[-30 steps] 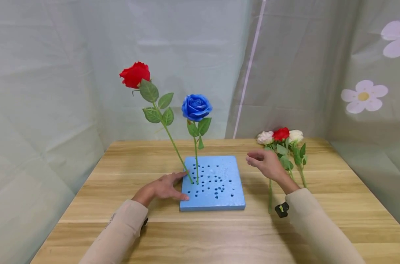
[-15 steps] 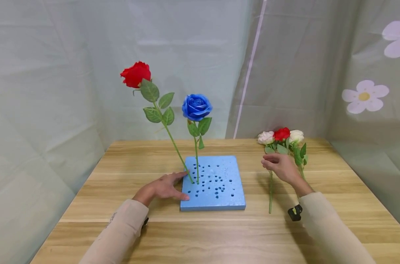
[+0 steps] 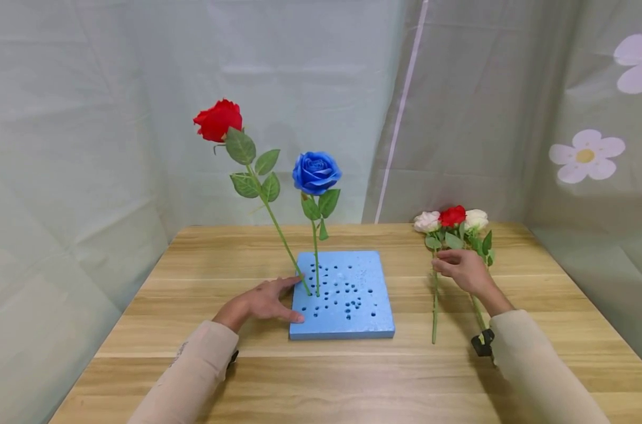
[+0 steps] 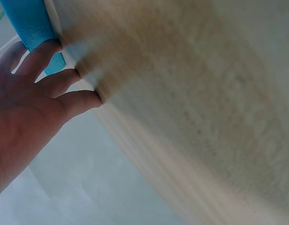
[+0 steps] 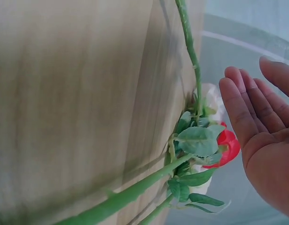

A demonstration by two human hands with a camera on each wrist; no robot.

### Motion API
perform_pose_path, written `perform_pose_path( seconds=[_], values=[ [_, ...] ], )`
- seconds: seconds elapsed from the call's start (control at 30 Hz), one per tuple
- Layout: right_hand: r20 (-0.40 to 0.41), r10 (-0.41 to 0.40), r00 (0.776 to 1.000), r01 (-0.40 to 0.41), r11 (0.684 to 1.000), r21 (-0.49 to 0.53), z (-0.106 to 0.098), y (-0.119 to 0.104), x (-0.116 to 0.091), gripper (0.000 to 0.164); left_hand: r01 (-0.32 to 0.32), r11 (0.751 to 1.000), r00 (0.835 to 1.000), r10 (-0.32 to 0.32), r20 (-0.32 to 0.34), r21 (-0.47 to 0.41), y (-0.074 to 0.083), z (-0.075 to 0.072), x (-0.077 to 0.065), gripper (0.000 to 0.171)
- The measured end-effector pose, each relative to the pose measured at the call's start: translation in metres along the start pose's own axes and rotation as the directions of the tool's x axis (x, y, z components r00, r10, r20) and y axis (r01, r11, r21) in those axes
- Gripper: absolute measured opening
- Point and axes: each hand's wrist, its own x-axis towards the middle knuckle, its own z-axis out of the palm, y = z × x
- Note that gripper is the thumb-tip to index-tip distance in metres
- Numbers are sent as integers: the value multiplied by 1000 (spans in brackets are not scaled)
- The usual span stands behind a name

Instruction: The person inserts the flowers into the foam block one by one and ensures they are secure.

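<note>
My left hand spreads over the left edge of a light blue perforated foam block, thumb and forefinger lying on its top. In the left wrist view the other fingertips reach down beside the block. Two artificial roses stand in its holes: a red rose leaning left and a blue rose nearly upright. At the right, my right hand hovers with relaxed fingers at the stem of a pale pink rose. The right wrist view shows that hand apart from the stem.
Beside the pale pink rose lie another red rose and a white rose, their stems towards me. The wooden table is enclosed by grey-green cloth walls, with printed flowers on the right one.
My right hand has moved right and slightly down from beside the block to the lying roses. My left hand, the block and the standing roses keep their places.
</note>
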Motion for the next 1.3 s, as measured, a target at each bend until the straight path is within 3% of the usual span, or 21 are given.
perform_pose_path(
  seconds=[0.67,1.0,1.3],
  values=[
    [16,152,988,-151,986,-76,3,4,4,45,-4,1000,1000,4,-11,-16,-1,1,-2,103],
    [52,259,965,-262,962,73,10,8,8,41,-4,1000,1000,3,-16,-17,1,1,-6,103],
    [55,314,948,-317,947,57,10,7,10,41,7,1000,1000,-7,-16,-10,0,2,-5,103]
  ],
)
